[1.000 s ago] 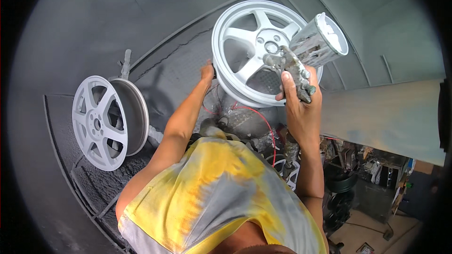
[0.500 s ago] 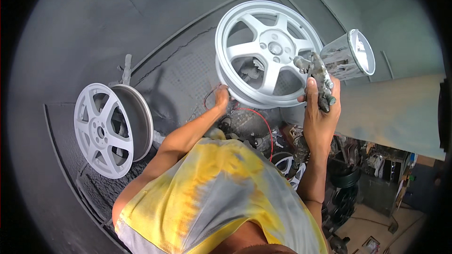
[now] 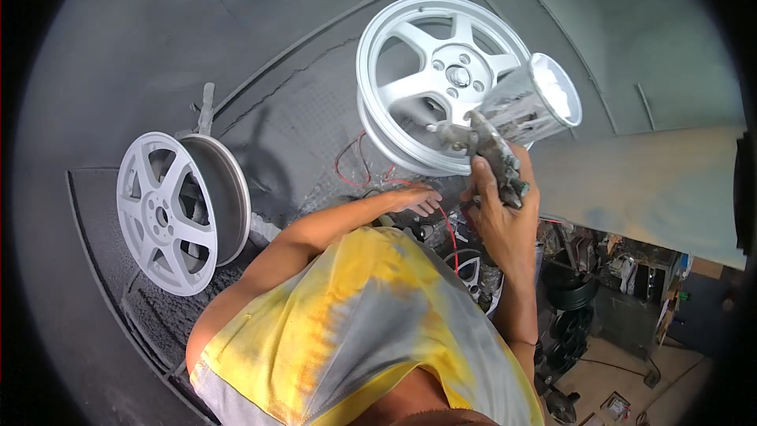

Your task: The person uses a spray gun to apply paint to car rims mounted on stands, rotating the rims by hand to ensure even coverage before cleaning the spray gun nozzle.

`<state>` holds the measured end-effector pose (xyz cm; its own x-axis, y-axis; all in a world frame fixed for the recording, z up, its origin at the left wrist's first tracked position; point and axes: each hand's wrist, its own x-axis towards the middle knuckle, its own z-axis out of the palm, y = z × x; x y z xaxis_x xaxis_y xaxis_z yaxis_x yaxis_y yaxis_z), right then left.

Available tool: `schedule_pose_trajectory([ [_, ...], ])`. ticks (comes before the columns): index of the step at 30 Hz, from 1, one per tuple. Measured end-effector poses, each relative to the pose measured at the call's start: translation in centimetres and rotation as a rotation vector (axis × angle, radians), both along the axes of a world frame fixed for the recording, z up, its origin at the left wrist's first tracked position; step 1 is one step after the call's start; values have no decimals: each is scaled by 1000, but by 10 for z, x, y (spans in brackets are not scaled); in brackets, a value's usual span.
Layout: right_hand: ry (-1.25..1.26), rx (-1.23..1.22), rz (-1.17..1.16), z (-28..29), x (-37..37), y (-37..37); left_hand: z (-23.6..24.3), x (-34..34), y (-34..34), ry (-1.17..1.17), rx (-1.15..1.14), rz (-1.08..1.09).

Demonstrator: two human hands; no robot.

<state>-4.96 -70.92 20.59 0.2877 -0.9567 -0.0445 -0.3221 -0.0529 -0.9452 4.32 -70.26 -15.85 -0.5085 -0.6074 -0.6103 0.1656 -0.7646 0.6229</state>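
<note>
My right hand (image 3: 507,217) grips a paint-smeared spray gun (image 3: 497,156) with a white-filled cup (image 3: 511,104) on top. The gun's nozzle points left across the lower spokes of a white car wheel rim (image 3: 410,88), and a pale mist shows in front of it. This rim stands tilted ahead of me, its face toward me; the cup hides part of its right side. Below the rim, close to my shirt, my left hand (image 3: 418,199) is empty with its fingers loosely stretched out. It appears apart from the rim, beside a red hose (image 3: 450,227).
A second white wheel rim (image 3: 151,213) stands at the left on a support with a grey post (image 3: 206,106). Grey booth walls surround the far side. A tan panel (image 3: 631,181) and a cluttered shelf (image 3: 631,308) stand at the right, with dark wheels (image 3: 569,323) stacked below.
My left hand has left the rim's lower left edge and moved right and nearer to me. The spray gun has moved left and slightly down. The rim's spokes have turned.
</note>
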Motion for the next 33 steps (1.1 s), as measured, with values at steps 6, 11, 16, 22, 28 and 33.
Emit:
schedule_pose_trajectory([
  [6, 76, -176, -181, 11, -12, -10, -35, 58, 9, -102, 118, 164],
  [11, -8, -49, -65, 1, -13, -5, -36, 103, -1, -56, 144, 584],
  [16, -30, 119, -21, 17, -10, 8, -16, 127, -16, 93, 94, 847],
  [22, 41, -113, -122, 20, -19, -3, -26, 127, -26, 131, 108, 997],
  [28, -38, -78, -130, 11, -13, -10, -21, 121, -28, 99, 103, 1003],
  [33, -90, 65, -63, 22, 3, -2, -17, 119, -25, -18, 70, 974],
])
